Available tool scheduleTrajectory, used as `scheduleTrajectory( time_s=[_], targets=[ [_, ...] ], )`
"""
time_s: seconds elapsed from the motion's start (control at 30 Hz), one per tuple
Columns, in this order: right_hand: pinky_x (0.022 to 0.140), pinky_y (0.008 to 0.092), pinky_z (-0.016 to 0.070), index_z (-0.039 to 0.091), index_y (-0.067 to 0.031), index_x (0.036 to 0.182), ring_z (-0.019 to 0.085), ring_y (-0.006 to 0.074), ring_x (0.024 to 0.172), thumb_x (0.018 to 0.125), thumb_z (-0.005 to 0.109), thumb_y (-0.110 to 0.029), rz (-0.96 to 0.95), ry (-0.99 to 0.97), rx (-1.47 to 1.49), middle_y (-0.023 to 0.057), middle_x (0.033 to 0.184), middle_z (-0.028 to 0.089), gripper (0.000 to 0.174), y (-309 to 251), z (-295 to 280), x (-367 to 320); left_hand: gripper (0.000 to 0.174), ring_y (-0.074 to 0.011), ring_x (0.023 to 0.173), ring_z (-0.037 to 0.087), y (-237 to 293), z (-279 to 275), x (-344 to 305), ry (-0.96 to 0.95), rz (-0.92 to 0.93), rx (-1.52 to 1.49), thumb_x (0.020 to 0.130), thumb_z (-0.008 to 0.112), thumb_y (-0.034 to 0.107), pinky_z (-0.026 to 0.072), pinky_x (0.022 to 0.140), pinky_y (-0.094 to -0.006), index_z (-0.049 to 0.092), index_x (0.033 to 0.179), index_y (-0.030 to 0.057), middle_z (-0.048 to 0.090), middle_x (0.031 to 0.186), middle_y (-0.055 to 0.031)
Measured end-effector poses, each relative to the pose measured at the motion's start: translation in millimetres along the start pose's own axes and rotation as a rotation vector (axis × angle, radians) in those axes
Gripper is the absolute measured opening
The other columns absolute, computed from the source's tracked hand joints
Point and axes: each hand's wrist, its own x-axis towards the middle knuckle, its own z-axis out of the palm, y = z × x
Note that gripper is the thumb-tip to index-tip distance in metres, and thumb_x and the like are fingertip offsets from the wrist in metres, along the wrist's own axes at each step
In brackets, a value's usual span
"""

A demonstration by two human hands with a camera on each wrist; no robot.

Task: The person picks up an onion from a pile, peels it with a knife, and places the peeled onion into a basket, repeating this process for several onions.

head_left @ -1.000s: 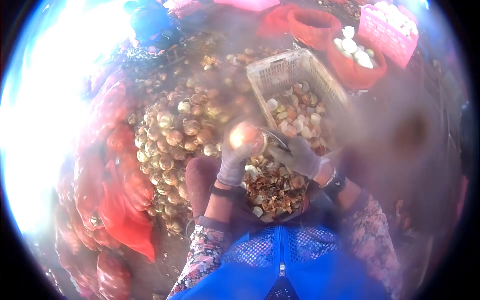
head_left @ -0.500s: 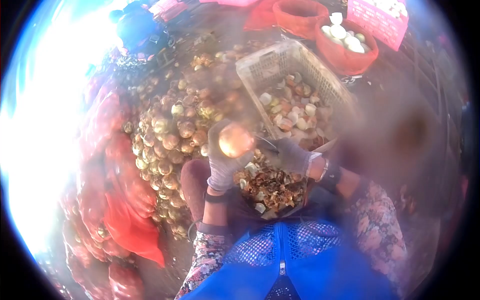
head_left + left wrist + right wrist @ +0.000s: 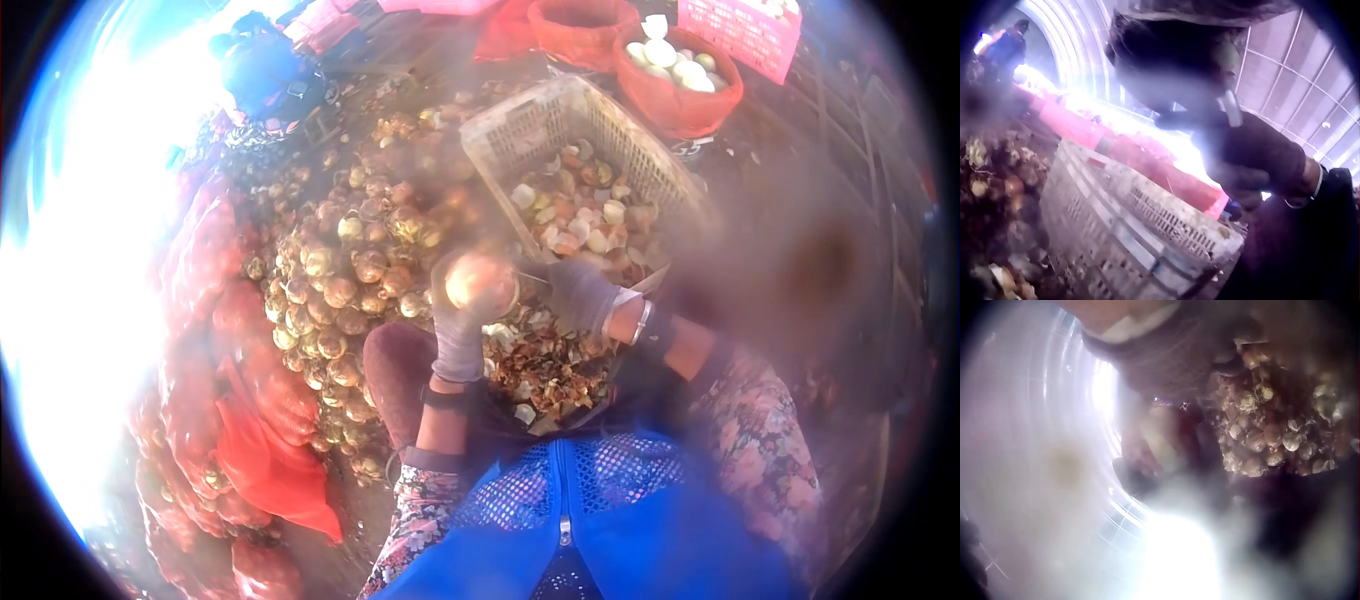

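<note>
In the head view my gloved left hand (image 3: 457,335) holds a round onion (image 3: 480,278), its pale brown surface shining, with the fingers around its far and left sides. Just right of it, my gloved right hand (image 3: 585,297) grips a thin-bladed knife (image 3: 533,277). The blade points left, its tip right at the onion's side. Most of the knife's handle is hidden within the right hand. Both hands are above a heap of dry onion peels (image 3: 550,370) between the knees. The right wrist view is blurred, with the onion in dark shapes near its middle.
A plastic crate (image 3: 525,125) with peels and onion pieces stands ahead. Unpeeled onions (image 3: 340,290) are piled to the left, beside red mesh sacks (image 3: 270,440). At the far right, a red basket (image 3: 685,110) holds peeled onions, near a pink crate (image 3: 745,40).
The head view has shifted, so the crate and baskets appear further up and left. The onion has turned in my left hand, while the knife has drawn back and returned to its side.
</note>
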Motion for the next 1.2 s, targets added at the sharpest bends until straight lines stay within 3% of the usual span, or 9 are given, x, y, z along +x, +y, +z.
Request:
scheduleTrajectory(
  time_s=[0.1, 0.2, 0.4, 0.6, 0.7, 0.83, 0.97, 1.03, 1.2],
  targets=[
    [0.059, 0.0436, 0.0528, 0.038, -0.0271, 0.145, 0.069, 0.0316, 0.073, 0.092, 0.058, -0.025, 0.002, 0.036, -0.063, 0.0127, 0.084, 0.069, 0.056, 6.4, 4.6, 3.2, 0.07, -0.0185, 0.102, 0.059, -18.9, 12.1, 1.3, 0.11, 0.379, 0.337, 0.068, 0.086, 0.018, 0.0511, 0.094, -0.0345, 0.049, 0.127, 0.0061, 0.059, 0.112, -0.0059],
    [0.058, 0.0426, 0.0531, 0.04, -0.0283, 0.144, 0.069, 0.0306, 0.072, 0.092, 0.058, -0.026, 0.026, 0.024, -0.107, 0.0111, 0.086, 0.07, 0.055, 1.3, -0.2, 0.8, 0.063, -0.0173, 0.102, 0.059, -32.8, 4.4, -1.9, 0.132, 0.191, 0.318, 0.069, 0.085, 0.014, 0.0504, 0.095, -0.0339, 0.051, 0.122, 0.0057, 0.059, 0.112, -0.0053],
    [0.057, 0.0406, 0.0535, 0.046, -0.0227, 0.14, 0.069, 0.0291, 0.072, 0.089, 0.061, -0.018, -0.227, 0.316, -0.149, 0.0115, 0.096, 0.069, 0.054, 30.2, 29.6, 25.1, 0.066, -0.025, 0.073, 0.066, -11.4, 7.5, -10.7, -0.139, -0.041, 0.425, 0.085, 0.054, 0.062, 0.0492, 0.044, -0.0295, 0.056, 0.119, 0.0058, 0.066, 0.097, -0.0115],
    [0.054, 0.0335, 0.052, 0.042, -0.0204, 0.146, 0.065, 0.0175, 0.062, 0.091, 0.059, -0.017, -0.304, -0.09, 0.603, 0.0085, 0.083, 0.066, 0.058, 27.7, 36.0, 16.2, 0.077, -0.0289, 0.105, 0.062, -6.0, 4.6, -6.1, -0.16, -0.265, -0.488, 0.08, 0.066, 0.053, 0.0538, 0.089, -0.0454, 0.048, 0.134, 0.0012, 0.06, 0.117, -0.0164],
    [0.055, 0.0307, 0.0507, 0.039, -0.0212, 0.149, 0.062, 0.0141, 0.061, 0.093, 0.058, -0.019, -0.128, -0.319, 0.851, 0.0069, 0.082, 0.064, 0.059, 3.3, -17.5, -6.8, 0.086, -0.0313, 0.106, 0.061, 2.2, 0.9, -7.2, -0.318, -0.234, -0.502, 0.076, 0.069, 0.053, 0.0531, 0.092, -0.0452, 0.043, 0.138, -0.0011, 0.058, 0.124, -0.0178],
    [0.063, 0.0279, 0.0512, 0.046, -0.0162, 0.144, 0.063, 0.0132, 0.066, 0.091, 0.064, -0.021, -0.287, 0.067, 0.828, 0.0033, 0.086, 0.066, 0.056, 16.1, 5.5, -4.2, 0.073, -0.0341, 0.099, 0.064, 8.8, 1.2, -6.4, -0.179, -0.301, -0.678, 0.081, 0.068, 0.051, 0.0574, 0.088, -0.0477, 0.047, 0.13, 0.0002, 0.059, 0.12, -0.0222],
    [0.068, 0.0263, 0.0528, 0.061, -0.0099, 0.129, 0.065, 0.0122, 0.071, 0.087, 0.073, -0.022, -0.499, 0.545, 0.532, 0.0019, 0.089, 0.069, 0.046, 6.6, 5.2, -2.1, 0.054, -0.0221, 0.103, 0.064, 11.7, -2.4, -11.1, -0.19, -0.329, -0.361, 0.09, 0.061, 0.043, 0.0578, 0.077, -0.0329, 0.052, 0.124, 0.002, 0.06, 0.119, -0.0167],
    [0.063, 0.0251, 0.0525, 0.067, -0.007, 0.118, 0.065, 0.0114, 0.071, 0.086, 0.075, -0.022, -0.512, 0.658, 0.494, 0.0026, 0.087, 0.07, 0.036, 3.5, 9.6, -1.0, 0.06, -0.0213, 0.113, 0.058, -10.3, -14.5, -8.9, -0.378, -0.211, -0.248, 0.086, 0.066, 0.045, 0.0451, 0.102, -0.0335, 0.056, 0.125, 0.0017, 0.059, 0.122, -0.0112],
    [0.037, 0.0218, 0.0335, 0.06, -0.0107, 0.085, 0.045, 0.0068, 0.043, 0.094, 0.064, -0.031, -0.021, 0.132, 1.632, -0.0026, 0.065, 0.056, 0.023, -6.8, -8.8, -16.3, 0.059, -0.0179, 0.116, 0.057, -24.2, -17.4, 6.6, -0.607, -0.276, -0.634, 0.101, 0.045, 0.047, 0.0453, 0.1, -0.0297, 0.05, 0.132, -0.0028, 0.059, 0.128, -0.0129]
  ],
)
